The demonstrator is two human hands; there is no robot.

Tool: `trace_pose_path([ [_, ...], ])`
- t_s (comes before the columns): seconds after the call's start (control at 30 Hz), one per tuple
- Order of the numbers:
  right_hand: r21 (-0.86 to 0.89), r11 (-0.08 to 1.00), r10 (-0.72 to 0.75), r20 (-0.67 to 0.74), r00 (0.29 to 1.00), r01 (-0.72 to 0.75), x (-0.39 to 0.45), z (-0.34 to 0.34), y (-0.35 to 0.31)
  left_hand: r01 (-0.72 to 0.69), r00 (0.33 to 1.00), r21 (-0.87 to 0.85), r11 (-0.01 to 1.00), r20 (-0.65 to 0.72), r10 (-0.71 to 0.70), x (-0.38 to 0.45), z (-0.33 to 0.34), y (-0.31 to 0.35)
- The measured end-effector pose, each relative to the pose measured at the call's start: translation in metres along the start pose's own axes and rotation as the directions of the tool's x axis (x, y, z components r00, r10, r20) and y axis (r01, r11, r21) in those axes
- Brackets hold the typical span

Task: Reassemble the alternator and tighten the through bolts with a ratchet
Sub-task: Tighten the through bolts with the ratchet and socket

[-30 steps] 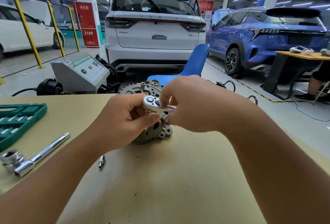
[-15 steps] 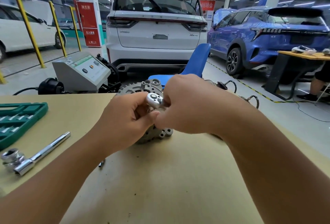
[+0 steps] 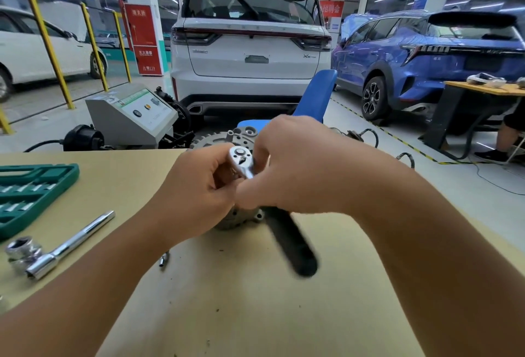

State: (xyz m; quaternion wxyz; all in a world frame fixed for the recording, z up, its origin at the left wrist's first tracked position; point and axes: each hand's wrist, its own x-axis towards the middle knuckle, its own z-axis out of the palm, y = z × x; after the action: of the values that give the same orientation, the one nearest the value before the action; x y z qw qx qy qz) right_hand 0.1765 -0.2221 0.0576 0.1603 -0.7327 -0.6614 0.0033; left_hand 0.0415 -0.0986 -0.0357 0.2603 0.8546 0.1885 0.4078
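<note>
The grey alternator [image 3: 241, 218] stands on the tan table [image 3: 255, 299], mostly hidden behind both hands; its finned top [image 3: 211, 140] shows above them. My right hand [image 3: 295, 166] grips the ratchet [image 3: 241, 157] just below its chrome head. The ratchet's black handle [image 3: 292, 245] sticks out blurred toward me, below the hand. My left hand [image 3: 199, 186] is curled around the alternator body beside the ratchet head. The bolt under the ratchet is hidden.
A green socket case [image 3: 31, 191] lies at the table's left edge. Near it rest a chrome bar with a socket [image 3: 56, 251] and a small loose socket [image 3: 164, 260]. Beyond the table stand a grey machine [image 3: 130, 115], a blue chair [image 3: 315, 98] and parked cars.
The ratchet handle has swung from behind my right hand toward me and now points down over the table. Both hands stay on the alternator.
</note>
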Motion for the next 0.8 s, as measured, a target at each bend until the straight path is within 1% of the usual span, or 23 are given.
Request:
trace_pose_path([
  [0.03,0.007,1.0,0.015,-0.007,1.0,-0.015,0.0,-0.002,0.002,0.007,1.0,-0.002,1.0,-0.015,-0.007,0.0,-0.002,-0.002],
  [0.13,-0.108,0.993,0.038,-0.005,0.999,-0.039,0.003,0.003,0.008,0.017,1.0,0.062,0.998,-0.011,-0.016,-0.002,-0.006,-0.004],
  [0.2,-0.1,0.995,0.025,-0.021,0.999,-0.027,0.006,0.009,0.008,0.006,1.0,0.102,0.995,-0.016,-0.004,-0.004,-0.006,-0.004],
  [0.23,-0.076,0.997,0.022,-0.03,0.999,-0.024,0.007,0.011,0.008,0.003,1.0,0.095,0.995,-0.026,0.0,-0.004,-0.007,-0.005],
  [0.27,-0.049,0.999,0.016,-0.044,0.999,-0.018,0.007,0.011,0.007,0.003,1.0,0.068,0.998,-0.029,-0.001,-0.003,-0.008,-0.006],
  [0.33,-0.047,0.999,-0.019,-0.073,0.997,0.015,0.008,0.01,0.009,-0.009,1.0,-0.016,1.0,-0.025,0.009,-0.004,-0.01,-0.008],
  [0.4,-0.024,0.998,-0.052,-0.02,0.998,0.051,0.009,0.008,0.012,-0.031,0.999,-0.093,0.995,-0.021,0.029,-0.005,-0.009,-0.008],
  [0.47,0.074,0.995,-0.078,0.08,0.994,0.072,0.011,0.008,0.014,-0.049,0.999,-0.131,0.99,-0.017,0.047,-0.006,-0.007,-0.007],
  [0.5,0.11,0.991,-0.087,0.103,0.991,0.076,0.012,0.008,0.016,-0.054,0.998,-0.147,0.988,-0.018,0.052,-0.006,-0.008,-0.007],
  [0.57,0.145,0.985,-0.109,0.076,0.991,0.097,0.014,0.006,0.017,-0.036,0.999,-0.181,0.983,0.001,0.037,-0.005,-0.011,-0.008],
  [0.6,0.149,0.984,-0.11,0.041,0.993,0.102,0.015,0.005,0.018,-0.019,0.999,-0.174,0.985,0.022,0.023,-0.004,-0.014,-0.009],
  [0.67,0.122,0.989,-0.088,-0.013,0.996,0.089,0.015,0.002,0.021,-0.012,0.997,-0.101,0.995,0.074,0.019,-0.004,-0.02,-0.011],
  [0.8,0.062,0.997,-0.045,-0.008,0.999,0.046,0.013,-0.003,0.026,-0.073,0.99,0.086,0.994,0.127,0.062,-0.003,-0.023,-0.009],
])
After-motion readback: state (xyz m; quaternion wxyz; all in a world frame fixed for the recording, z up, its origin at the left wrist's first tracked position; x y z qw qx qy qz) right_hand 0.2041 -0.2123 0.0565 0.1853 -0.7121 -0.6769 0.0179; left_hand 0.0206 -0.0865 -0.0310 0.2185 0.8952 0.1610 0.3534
